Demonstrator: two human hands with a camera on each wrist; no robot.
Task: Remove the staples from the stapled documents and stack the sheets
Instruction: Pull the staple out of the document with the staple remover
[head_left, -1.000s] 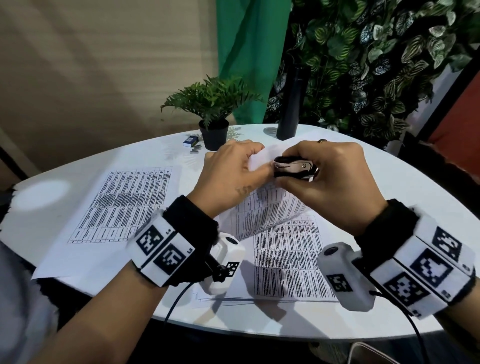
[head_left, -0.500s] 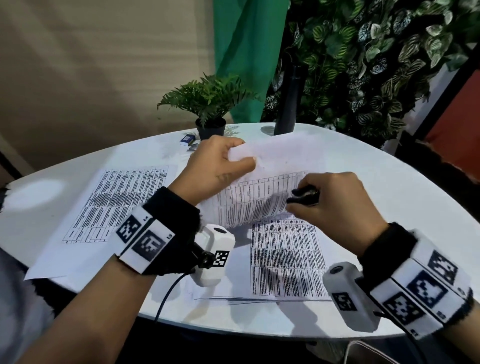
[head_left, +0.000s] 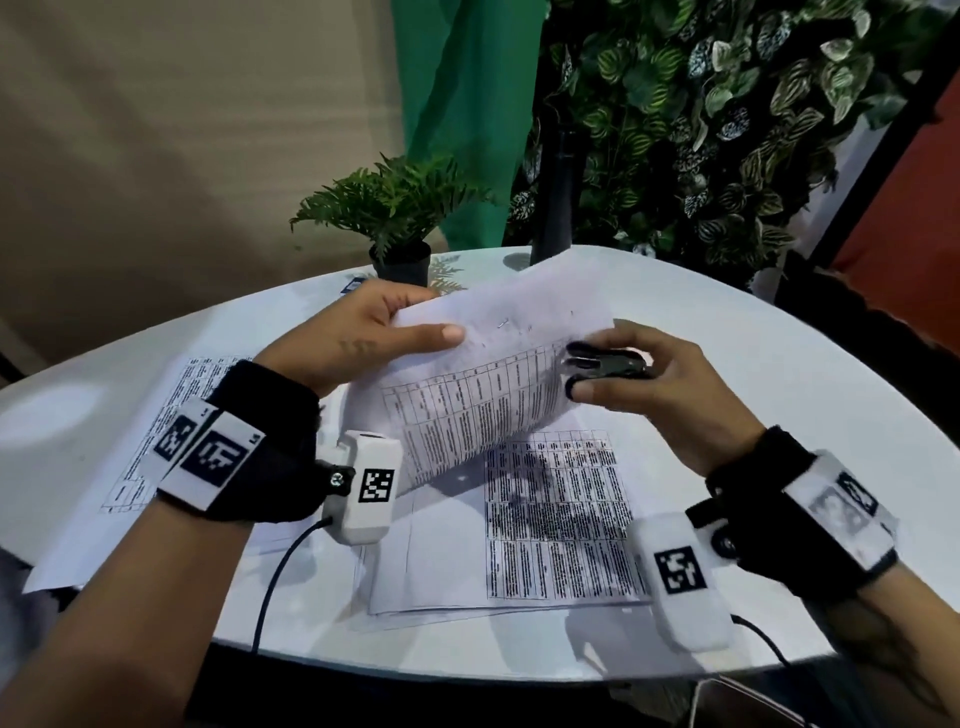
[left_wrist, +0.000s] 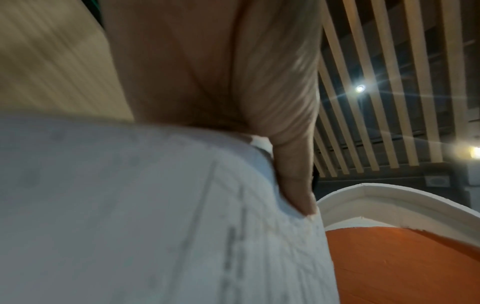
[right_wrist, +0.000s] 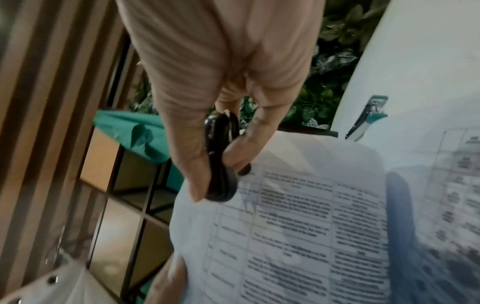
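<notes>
Sheets lie in two places on the white counter (head_left: 727, 332): a printed pile (head_left: 519, 545) at the near edge and a separate sheet (head_left: 150, 431) to the left. A second ago both hands met at a lifted corner; now they have drawn apart. The left hand (head_left: 358, 338) pinches the raised sheet (head_left: 493, 379) between thumb and fingers, above the pile. The right hand (head_left: 654, 389), just beside its edge, is clamped on the black staple remover (head_left: 602, 364). A small staple (head_left: 502, 325) apparently still shows in the paper, so that step looks unfinished.
</notes>
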